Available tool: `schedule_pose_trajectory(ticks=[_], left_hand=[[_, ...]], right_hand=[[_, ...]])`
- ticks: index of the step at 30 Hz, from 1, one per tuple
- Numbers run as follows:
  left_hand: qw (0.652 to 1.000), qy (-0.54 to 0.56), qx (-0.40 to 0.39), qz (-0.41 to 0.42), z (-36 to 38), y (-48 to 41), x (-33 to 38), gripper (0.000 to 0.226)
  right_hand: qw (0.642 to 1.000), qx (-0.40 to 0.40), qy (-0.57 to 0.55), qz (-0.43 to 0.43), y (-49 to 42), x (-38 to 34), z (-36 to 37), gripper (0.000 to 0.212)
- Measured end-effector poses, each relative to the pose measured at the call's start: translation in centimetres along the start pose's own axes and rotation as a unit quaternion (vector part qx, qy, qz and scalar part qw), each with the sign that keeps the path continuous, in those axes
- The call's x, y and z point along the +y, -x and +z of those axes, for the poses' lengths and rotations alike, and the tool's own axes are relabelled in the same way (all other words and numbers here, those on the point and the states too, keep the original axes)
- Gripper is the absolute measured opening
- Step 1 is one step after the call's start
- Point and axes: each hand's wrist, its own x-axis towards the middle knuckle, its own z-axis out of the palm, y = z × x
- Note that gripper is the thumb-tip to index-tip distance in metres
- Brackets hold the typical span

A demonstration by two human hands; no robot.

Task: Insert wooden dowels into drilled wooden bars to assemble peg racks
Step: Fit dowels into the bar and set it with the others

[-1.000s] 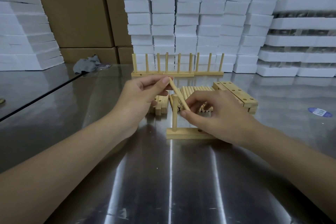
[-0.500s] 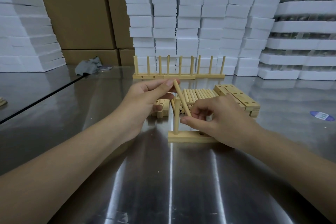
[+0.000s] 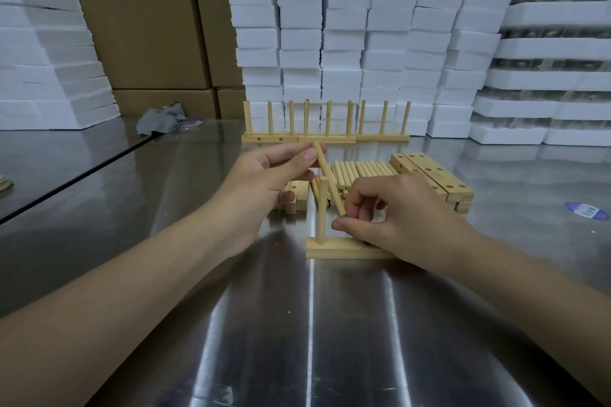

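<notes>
Because it is a short, stiff length of bare wood, the dowel point(image 3: 325, 167) should be light and rigid. It gives nothing under the fingers, and its smooth round surface could roll or twist in a loose pinch. It hangs tilted above the drilled bar point(image 3: 344, 250), its top leaning toward eleven o'clock. The left hand point(image 3: 264, 185) pinches the upper end between thumb and forefinger. The right hand point(image 3: 406, 218) has thumb and curled fingers closed on the lower end, and its heel covers the bar's three o'clock half.

Holding it near the lower tip looks the better way to steer it into a hole, with the top grip only keeping it upright. One seated dowel point(image 3: 321, 208) stands at the bar's nine o'clock end. The bar itself is small enough to skid if pushed sideways.

The polished steel table point(image 3: 297, 324) is hard, slick and full of glare. At twelve o'clock from the bar lie loose dowels point(image 3: 363, 168), with spare drilled bars point(image 3: 433, 177) at one o'clock and finished peg racks point(image 3: 325, 139) farther back. Behind them rise white foam blocks point(image 3: 347, 43) and, at eleven o'clock, cardboard boxes point(image 3: 142, 26) and a grey cloth point(image 3: 162, 119).
</notes>
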Motion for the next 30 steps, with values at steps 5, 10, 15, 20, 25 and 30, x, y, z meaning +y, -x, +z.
schedule_pose_trajectory(ticks=[5, 10, 15, 20, 25, 30], left_hand=[[1.0, 0.012, 0.016, -0.019, 0.0, -0.1, -0.1, 0.022], [1.0, 0.009, 0.015, -0.023, -0.1, -0.1, -0.1, 0.026], [1.0, 0.006, -0.001, -0.015, 0.3, 0.1, 0.1, 0.03], [0.999, 0.019, -0.035, -0.01, 0.8, 0.5, 0.4, 0.03], [0.998, 0.009, -0.064, 0.0, 1.2, 0.8, 0.9, 0.028], [0.995, -0.039, -0.088, 0.018, 1.3, 1.3, 0.8, 0.031]], right_hand=[[1.0, 0.003, 0.001, -0.006, -0.1, -0.1, -0.1, 0.023], [0.999, 0.007, -0.031, 0.0, 0.1, -0.6, -0.2, 0.027], [0.993, 0.041, -0.103, 0.027, -0.2, -1.1, -0.2, 0.021], [0.983, 0.007, -0.178, 0.047, -0.4, -1.3, -0.7, 0.013], [0.984, -0.05, -0.155, 0.074, -0.4, -0.8, -2.7, 0.02], [0.986, -0.075, -0.114, 0.09, -0.1, -0.4, -3.6, 0.012]])
